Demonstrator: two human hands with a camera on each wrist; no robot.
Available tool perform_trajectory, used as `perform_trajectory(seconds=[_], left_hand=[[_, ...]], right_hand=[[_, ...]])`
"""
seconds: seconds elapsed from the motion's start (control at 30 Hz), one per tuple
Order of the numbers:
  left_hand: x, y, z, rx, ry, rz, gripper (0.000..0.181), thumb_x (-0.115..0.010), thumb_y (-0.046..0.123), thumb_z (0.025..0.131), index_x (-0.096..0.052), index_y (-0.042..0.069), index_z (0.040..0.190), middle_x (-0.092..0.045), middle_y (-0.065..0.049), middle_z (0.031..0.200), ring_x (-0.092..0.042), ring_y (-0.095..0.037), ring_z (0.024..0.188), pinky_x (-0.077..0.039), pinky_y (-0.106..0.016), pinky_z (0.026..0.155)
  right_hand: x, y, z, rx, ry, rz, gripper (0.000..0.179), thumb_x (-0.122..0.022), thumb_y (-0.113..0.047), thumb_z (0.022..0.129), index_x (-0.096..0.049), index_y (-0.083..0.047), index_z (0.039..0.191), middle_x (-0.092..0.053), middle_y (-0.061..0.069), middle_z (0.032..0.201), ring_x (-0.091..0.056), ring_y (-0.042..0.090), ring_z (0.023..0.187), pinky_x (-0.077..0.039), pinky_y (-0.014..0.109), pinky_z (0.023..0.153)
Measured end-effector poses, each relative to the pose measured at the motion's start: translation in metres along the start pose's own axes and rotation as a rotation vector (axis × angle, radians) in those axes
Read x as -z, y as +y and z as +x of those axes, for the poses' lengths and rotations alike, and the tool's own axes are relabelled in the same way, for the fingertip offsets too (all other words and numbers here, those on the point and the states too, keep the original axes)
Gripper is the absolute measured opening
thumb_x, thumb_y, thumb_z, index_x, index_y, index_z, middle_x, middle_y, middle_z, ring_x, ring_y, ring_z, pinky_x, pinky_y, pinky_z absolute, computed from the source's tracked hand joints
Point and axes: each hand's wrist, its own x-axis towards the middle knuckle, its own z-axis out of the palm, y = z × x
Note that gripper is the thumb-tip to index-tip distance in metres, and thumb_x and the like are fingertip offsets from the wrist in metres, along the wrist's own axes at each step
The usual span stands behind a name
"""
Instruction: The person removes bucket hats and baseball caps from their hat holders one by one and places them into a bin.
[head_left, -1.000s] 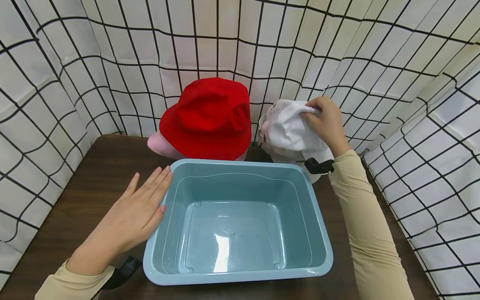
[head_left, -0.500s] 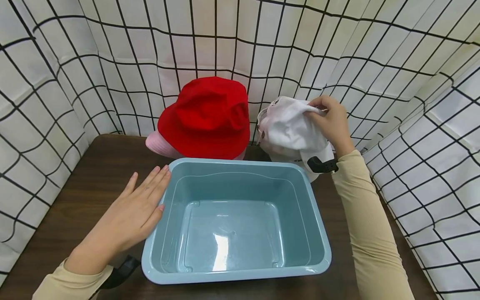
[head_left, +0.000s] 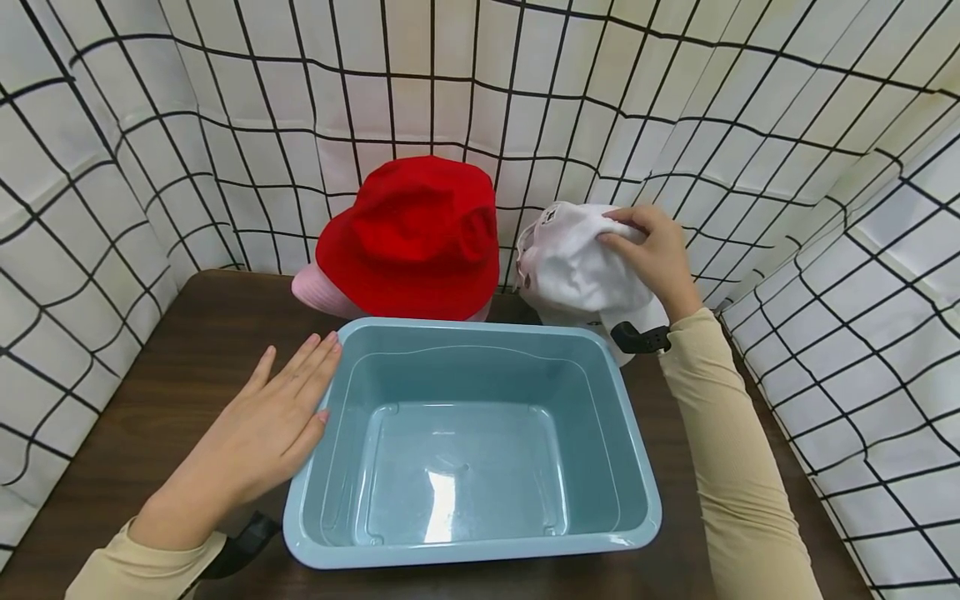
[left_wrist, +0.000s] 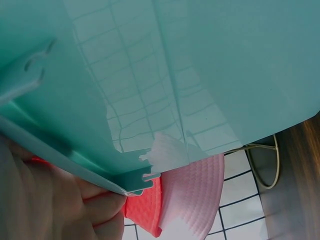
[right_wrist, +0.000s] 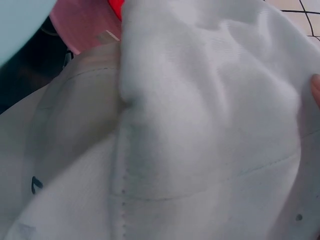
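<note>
My right hand (head_left: 652, 250) pinches the crown of a white hat (head_left: 573, 267) at the back right, thumb and fingers gathering the cloth. In the right wrist view the white hat (right_wrist: 210, 120) fills most of the picture, with stitched seams and another white piece below it. A fingertip (right_wrist: 316, 87) shows at the right edge there. My left hand (head_left: 262, 425) lies with fingers straight along the left rim of a light blue plastic basin (head_left: 480, 554), which holds nothing. From the left wrist, the curled-over rim shows beside my fingers (left_wrist: 100, 205).
Behind the basin stands a red bucket hat (head_left: 423, 242) stacked over a pink hat (head_left: 322, 292). All stand on a dark wooden table (head_left: 172, 375). Black wire grid panels (head_left: 420, 108) backed with white cloth enclose the table at the back and both sides.
My right hand tugged the white hat's crown slightly up and then lowered it a little. The left hand and basin stay in place.
</note>
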Motion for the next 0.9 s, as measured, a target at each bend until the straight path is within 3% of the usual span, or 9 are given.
perform_trajectory(seconds=[0.2,0.37,0.53,0.77,0.9], left_hand=[[-0.001,0.000,0.000,0.005,-0.008,0.001,0.070,-0.049,0.027,0.092,-0.019,-0.003,0.148,-0.019,-0.018,0.154,-0.008,-0.030,0.143,0.009,-0.047,0.112],[0.000,0.000,0.000,0.010,-0.008,-0.002,0.071,-0.050,0.027,0.091,-0.019,-0.002,0.148,-0.020,-0.018,0.154,-0.008,-0.030,0.143,0.009,-0.047,0.112],[-0.001,0.000,0.000,0.012,-0.013,-0.003,0.072,-0.051,0.028,0.091,-0.020,-0.003,0.148,-0.020,-0.018,0.154,-0.009,-0.030,0.143,0.009,-0.047,0.112],[-0.001,-0.001,-0.001,0.012,-0.008,-0.010,0.071,-0.050,0.028,0.091,-0.020,-0.003,0.148,-0.020,-0.017,0.154,-0.009,-0.030,0.143,0.008,-0.048,0.112],[-0.002,-0.001,-0.001,0.006,0.002,-0.012,0.071,-0.050,0.027,0.091,-0.020,-0.003,0.148,-0.020,-0.017,0.154,-0.011,-0.031,0.143,0.008,-0.048,0.112]], right_hand=[[-0.001,0.003,0.000,0.012,0.030,0.000,0.020,-0.075,-0.007,0.080,-0.069,0.001,0.097,-0.064,0.011,0.096,-0.052,0.009,0.089,-0.038,0.018,0.077],[0.002,0.006,-0.001,0.009,0.046,0.041,0.018,-0.074,-0.006,0.080,-0.068,0.001,0.095,-0.060,-0.004,0.088,-0.048,0.004,0.080,-0.037,0.018,0.070],[0.009,0.008,-0.004,0.024,0.075,0.147,0.017,-0.073,0.000,0.079,-0.067,0.006,0.094,-0.056,-0.015,0.080,-0.049,0.006,0.072,-0.040,0.018,0.063],[0.018,-0.008,-0.008,0.023,0.100,0.239,0.017,-0.070,0.008,0.078,-0.065,0.011,0.093,-0.059,-0.015,0.082,-0.054,0.004,0.072,-0.045,0.015,0.065],[0.022,-0.005,-0.005,-0.015,0.135,0.231,0.015,-0.072,0.003,0.079,-0.068,0.006,0.092,-0.061,-0.014,0.083,-0.055,0.005,0.072,-0.046,0.016,0.066]])
